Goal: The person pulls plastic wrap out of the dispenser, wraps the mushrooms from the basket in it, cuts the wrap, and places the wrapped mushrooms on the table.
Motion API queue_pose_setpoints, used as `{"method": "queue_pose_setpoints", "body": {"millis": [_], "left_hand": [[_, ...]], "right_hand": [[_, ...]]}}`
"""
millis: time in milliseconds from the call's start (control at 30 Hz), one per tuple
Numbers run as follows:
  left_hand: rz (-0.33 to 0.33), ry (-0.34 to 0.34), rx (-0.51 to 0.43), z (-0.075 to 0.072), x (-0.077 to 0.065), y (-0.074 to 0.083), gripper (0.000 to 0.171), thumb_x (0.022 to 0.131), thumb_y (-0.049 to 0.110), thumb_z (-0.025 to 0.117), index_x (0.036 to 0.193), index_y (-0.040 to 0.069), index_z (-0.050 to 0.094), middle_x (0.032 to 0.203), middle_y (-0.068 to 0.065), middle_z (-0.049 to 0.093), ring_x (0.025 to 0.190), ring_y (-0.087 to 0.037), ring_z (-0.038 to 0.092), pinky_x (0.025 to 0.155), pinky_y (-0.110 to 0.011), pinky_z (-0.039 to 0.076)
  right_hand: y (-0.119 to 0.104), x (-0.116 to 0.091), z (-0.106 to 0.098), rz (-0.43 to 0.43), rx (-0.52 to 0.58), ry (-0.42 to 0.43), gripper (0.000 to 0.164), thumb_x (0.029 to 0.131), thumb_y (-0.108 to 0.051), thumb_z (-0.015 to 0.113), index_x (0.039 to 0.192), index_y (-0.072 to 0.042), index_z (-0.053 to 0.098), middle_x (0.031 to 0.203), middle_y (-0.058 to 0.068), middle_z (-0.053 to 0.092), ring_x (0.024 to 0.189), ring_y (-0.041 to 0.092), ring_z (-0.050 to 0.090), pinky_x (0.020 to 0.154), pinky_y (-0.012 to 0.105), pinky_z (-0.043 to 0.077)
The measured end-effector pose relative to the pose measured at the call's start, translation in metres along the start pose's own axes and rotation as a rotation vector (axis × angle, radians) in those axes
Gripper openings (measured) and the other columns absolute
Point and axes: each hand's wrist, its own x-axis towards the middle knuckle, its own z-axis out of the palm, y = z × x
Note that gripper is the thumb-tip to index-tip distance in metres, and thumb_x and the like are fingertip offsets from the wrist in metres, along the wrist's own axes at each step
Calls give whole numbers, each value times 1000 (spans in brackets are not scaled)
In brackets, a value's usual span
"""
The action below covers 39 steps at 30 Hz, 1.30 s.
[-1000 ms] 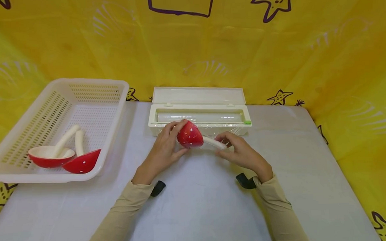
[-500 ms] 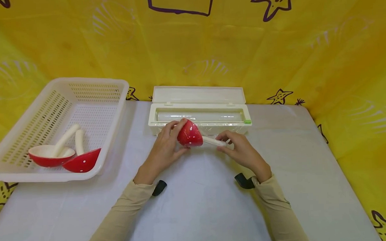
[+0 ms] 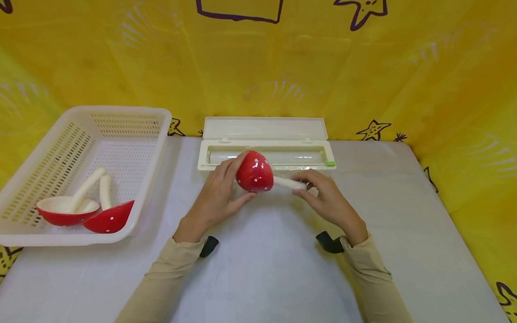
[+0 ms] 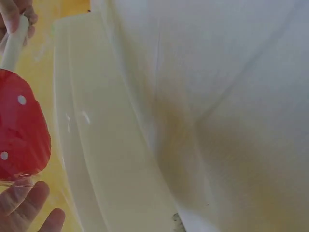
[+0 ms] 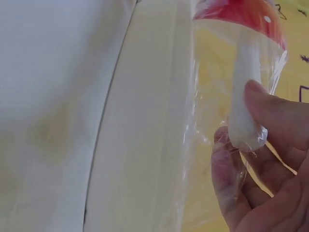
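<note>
Left hand point(image 3: 217, 194): grasping the bowl end of a red, white-dotted ladle point(image 3: 255, 171), fingers along the far side and thumb along the near lower edge; right hand point(image 3: 324, 199): pinching the end of the white handle point(image 3: 288, 182), thumb on one side and fingers on the other. The ladle is held between the hands, above the bench point(image 3: 262, 280); its handle points toward the right hand, and the rounded underside of its bowl faces the head camera. Clear film point(image 5: 231, 179) lies over the ladle and around its handle end; in the right wrist view it also covers some fingertips of the right hand and spreads beside the handle; whether this film joins the roll cannot be told.

Just beyond the hands stands a white dispenser box point(image 3: 203, 163); its lid point(image 3: 266, 128) is tilted back on the far side; a roll point(image 3: 224, 157) lies inside, and a green slider point(image 3: 330, 163) sits at the right end of the front edge. Well to the left of the left hand stands a white perforated basket point(image 3: 165, 131); inside, two similar ladles, one with its hollow facing up point(image 3: 68, 215), the other tilted point(image 3: 110, 219), lie at its near end. A yellow patterned cloth point(image 3: 255, 62) hangs beyond the hands and the box.
</note>
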Motion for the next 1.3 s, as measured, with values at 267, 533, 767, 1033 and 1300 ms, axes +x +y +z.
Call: {"method": "queue_pose_setpoints", "body": {"millis": [267, 533, 767, 1033, 1300], "left_hand": [[-43, -78, 35, -6, 10, 0, 94, 77, 39, 84, 153, 22, 31, 130, -17, 53, 123, -30, 49, 102, -52, 46], [-74, -76, -124, -2, 16, -2, 97, 74, 22, 89, 152, 20, 31, 131, -17, 49, 123, -30, 54, 99, -46, 54], [-69, -65, -135, -6, 23, -4, 98, 72, 23, 90, 151, 19, 33, 131, -14, 51, 127, -28, 52, 101, -47, 52], [-32, -43, -77, -12, 33, -9, 98, 74, 30, 89, 152, 19, 31, 130, -14, 57, 121, -28, 56, 97, -47, 54], [-6, 13, -109, -15, 41, -13, 94, 77, 31, 85, 152, 17, 30, 144, -10, 54, 128, -29, 56, 102, -49, 50]], "right_hand": [[-1, 3, -3, -56, -23, 24, 32, 87, -4, 73, 117, -1, 65, 110, 12, 70, 91, 22, 63, 76, 28, 55], [0, 8, -5, -65, -16, 35, 30, 87, -3, 72, 117, 0, 66, 108, 13, 71, 85, 22, 65, 73, 28, 55], [-2, 15, -11, -33, -21, 30, 30, 90, -5, 69, 120, 0, 66, 112, 14, 71, 87, 23, 65, 73, 32, 54], [-3, 25, -16, -20, 1, 52, 29, 95, -7, 64, 123, 0, 65, 117, 14, 70, 89, 22, 63, 76, 30, 51], [-11, 36, -23, 1, 59, 54, 30, 98, -8, 59, 127, 1, 63, 126, 17, 67, 107, 28, 64, 94, 41, 52]]}}
